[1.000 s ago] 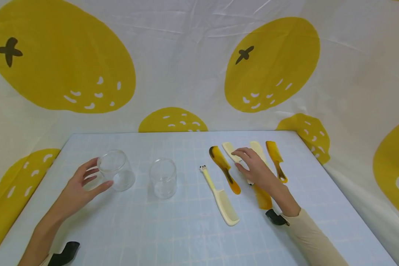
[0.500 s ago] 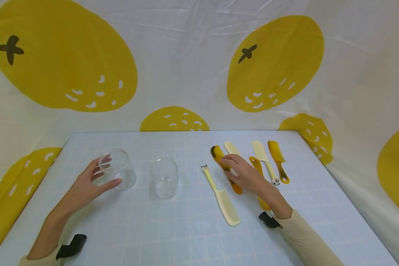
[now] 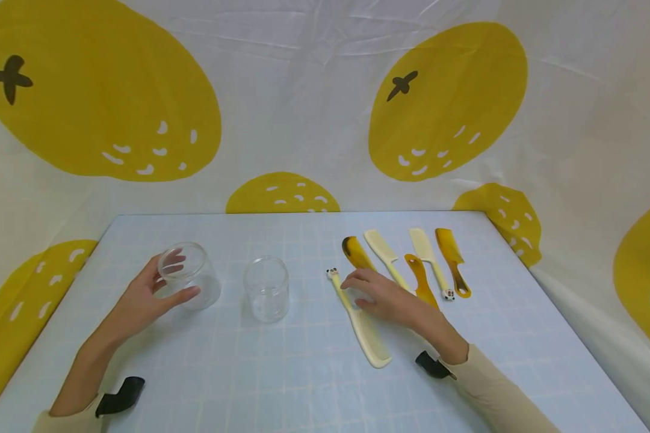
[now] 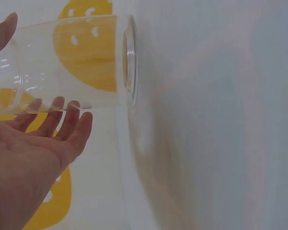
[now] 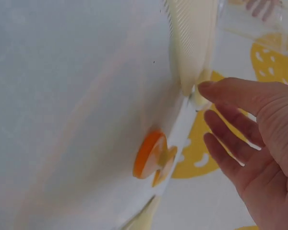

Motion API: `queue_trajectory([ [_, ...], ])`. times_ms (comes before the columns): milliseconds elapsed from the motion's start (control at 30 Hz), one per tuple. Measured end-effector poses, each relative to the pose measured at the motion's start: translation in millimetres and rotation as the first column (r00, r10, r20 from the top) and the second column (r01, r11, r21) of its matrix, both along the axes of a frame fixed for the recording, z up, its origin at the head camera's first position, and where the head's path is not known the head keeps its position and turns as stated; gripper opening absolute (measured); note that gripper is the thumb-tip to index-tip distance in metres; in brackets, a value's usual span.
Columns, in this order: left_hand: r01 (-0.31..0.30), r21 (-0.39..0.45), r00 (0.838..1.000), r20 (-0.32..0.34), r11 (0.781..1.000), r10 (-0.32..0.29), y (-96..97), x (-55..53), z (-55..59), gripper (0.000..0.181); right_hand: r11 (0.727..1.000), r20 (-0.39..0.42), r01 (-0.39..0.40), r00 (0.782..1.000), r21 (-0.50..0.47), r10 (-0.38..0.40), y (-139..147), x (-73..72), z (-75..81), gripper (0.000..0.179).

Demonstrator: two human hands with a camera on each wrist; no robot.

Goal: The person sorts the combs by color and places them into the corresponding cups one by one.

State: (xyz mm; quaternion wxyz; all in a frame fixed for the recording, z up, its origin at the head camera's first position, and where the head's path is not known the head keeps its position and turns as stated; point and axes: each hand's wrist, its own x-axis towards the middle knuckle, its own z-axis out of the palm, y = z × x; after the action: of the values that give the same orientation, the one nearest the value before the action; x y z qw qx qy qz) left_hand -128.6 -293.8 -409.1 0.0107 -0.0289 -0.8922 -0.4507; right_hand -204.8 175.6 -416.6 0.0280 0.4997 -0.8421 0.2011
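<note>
My left hand (image 3: 143,294) holds a clear glass cup (image 3: 203,291), thumb in front and fingers round the far side. In the left wrist view, the fingertips lie along the wall of the glass cup (image 4: 38,62), which stands on the table. My right hand (image 3: 387,297) is over the handle of a cream comb (image 3: 371,340) with a small panda head at its end. Its fingers are loosely bent and apart, holding nothing. In the right wrist view, the thumb tip overlaps the cream comb (image 5: 197,43). Part of a tortoiseshell comb (image 3: 357,252) is hidden beneath this hand.
A second glass cup (image 3: 266,297) stands between the hands. Beyond the right hand lie two more cream combs, one (image 3: 380,243) nearer and one (image 3: 422,243) farther right, an amber comb (image 3: 421,279) partly under the wrist, and another amber comb (image 3: 451,249) near the right edge.
My right hand has moved left from the far combs, over the tortoiseshell comb, to the near cream comb. The left fingers and thumb have closed further round the glass cup, which stays put.
</note>
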Motion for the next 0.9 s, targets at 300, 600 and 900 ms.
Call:
queue_trajectory([
  [300, -0.011, 0.002, 0.999, -0.046, 1.0, 0.011, -2.1, -0.5, -3.1, 0.082, 0.994, 0.071, -0.05, 0.997, 0.095, 0.043, -1.9, 11.2, 6.4, 0.029],
  [600, -0.016, -0.026, 0.999, -0.051, 1.0, 0.014, -4.2, -1.1, -0.4, 0.082, 0.976, 0.077, -0.098, 0.993, 0.196, 0.085, 2.6, 21.0, 15.1, 0.036],
  [900, -0.008, -0.044, 0.999, -0.032, 0.999, 0.006, -5.7, 0.7, 4.4, 0.083, 0.941, 0.206, -0.094, 0.978, 0.325, 0.027, 1.9, 27.4, 24.1, 0.039],
])
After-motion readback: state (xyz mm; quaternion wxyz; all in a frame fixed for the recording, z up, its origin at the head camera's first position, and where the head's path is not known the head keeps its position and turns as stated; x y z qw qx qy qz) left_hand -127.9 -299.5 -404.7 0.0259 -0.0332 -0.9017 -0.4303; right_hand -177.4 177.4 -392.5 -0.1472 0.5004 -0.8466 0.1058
